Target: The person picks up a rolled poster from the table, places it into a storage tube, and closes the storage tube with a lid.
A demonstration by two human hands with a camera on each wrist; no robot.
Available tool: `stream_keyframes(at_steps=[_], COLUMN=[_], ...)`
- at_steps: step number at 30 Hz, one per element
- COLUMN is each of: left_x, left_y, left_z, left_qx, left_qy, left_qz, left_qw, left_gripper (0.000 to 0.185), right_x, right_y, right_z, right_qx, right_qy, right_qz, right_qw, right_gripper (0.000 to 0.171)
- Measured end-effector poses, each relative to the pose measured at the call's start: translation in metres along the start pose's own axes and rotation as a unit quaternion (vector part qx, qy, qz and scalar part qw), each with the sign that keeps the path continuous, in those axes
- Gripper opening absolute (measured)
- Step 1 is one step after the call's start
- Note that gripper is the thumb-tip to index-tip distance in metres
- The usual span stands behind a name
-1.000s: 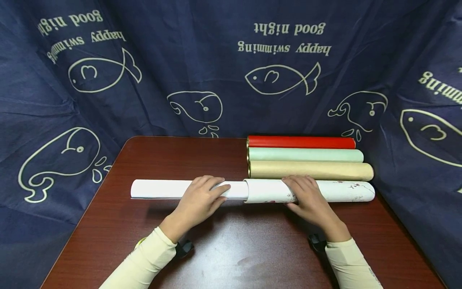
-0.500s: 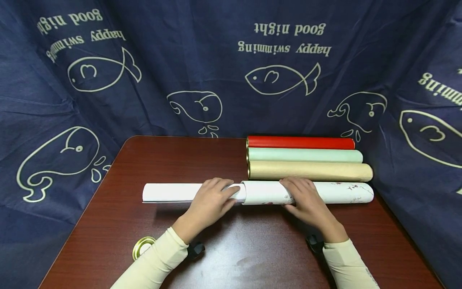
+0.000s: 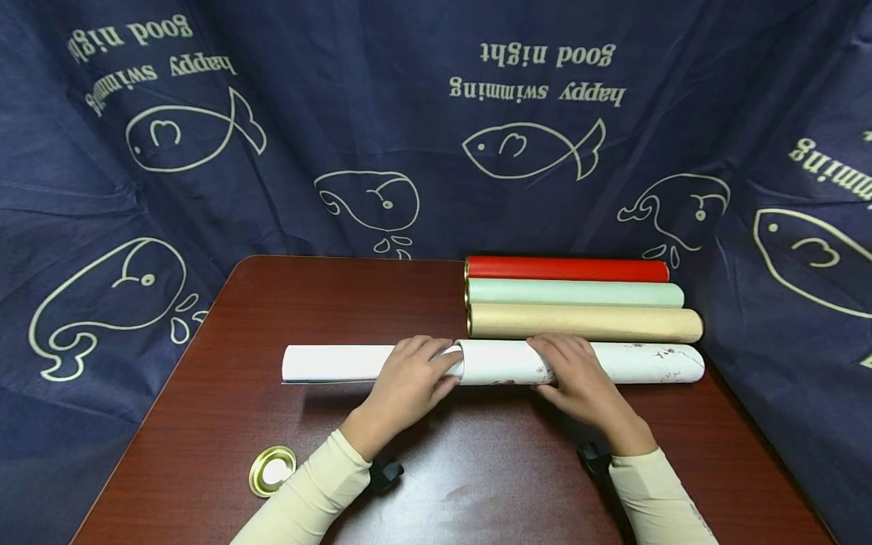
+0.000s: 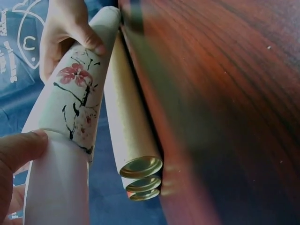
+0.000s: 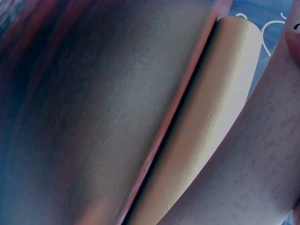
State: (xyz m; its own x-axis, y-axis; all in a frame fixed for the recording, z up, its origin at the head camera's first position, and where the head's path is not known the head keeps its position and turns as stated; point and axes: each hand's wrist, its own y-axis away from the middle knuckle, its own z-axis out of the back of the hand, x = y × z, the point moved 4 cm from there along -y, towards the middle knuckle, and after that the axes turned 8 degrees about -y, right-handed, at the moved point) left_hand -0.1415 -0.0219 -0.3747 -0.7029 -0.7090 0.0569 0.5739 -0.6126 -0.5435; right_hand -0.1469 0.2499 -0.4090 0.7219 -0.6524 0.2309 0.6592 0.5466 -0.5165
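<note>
Both hands gripping: left hand (image 3: 407, 376) paper roll (image 3: 334, 363), right hand (image 3: 579, 378) tube (image 3: 633, 363)

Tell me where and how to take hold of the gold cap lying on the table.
Pinch the gold cap by its raised rim from above. It lies flat, near the table front-left edge, beside the left sleeve; a thin rim, so fingertips rather than a full grip probably suit.

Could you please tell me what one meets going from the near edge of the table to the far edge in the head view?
Gold lid → white flowered tube, held by the right hand, with the rolled paper gripped by the left hand → tan tube → pale green tube → red tube.
</note>
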Motion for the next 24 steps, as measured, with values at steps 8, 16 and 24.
stream_keyframes(at_steps=[8, 16, 24], left_x=[0.002, 0.011, 0.029], left_y=[0.001, 0.017, 0.038], left_z=[0.007, 0.025, 0.044], left_qx=[0.031, 0.044, 0.042], left_qy=[0.038, 0.005, -0.046], left_qz=[-0.011, -0.014, -0.022], left_qw=[0.9987, 0.9989, 0.9978], left_gripper=[0.034, 0.043, 0.052], right_x=[0.0, 0.001, 0.001], right_y=[0.0, 0.001, 0.003], right_z=[-0.001, -0.002, 0.0], right_qx=[-0.001, 0.005, 0.0], right_qy=[-0.004, -0.004, -0.005], right_qz=[-0.003, -0.013, -0.012], right_qw=[1.0, 1.0, 1.0], right_gripper=[0.075, 0.076, 0.074])
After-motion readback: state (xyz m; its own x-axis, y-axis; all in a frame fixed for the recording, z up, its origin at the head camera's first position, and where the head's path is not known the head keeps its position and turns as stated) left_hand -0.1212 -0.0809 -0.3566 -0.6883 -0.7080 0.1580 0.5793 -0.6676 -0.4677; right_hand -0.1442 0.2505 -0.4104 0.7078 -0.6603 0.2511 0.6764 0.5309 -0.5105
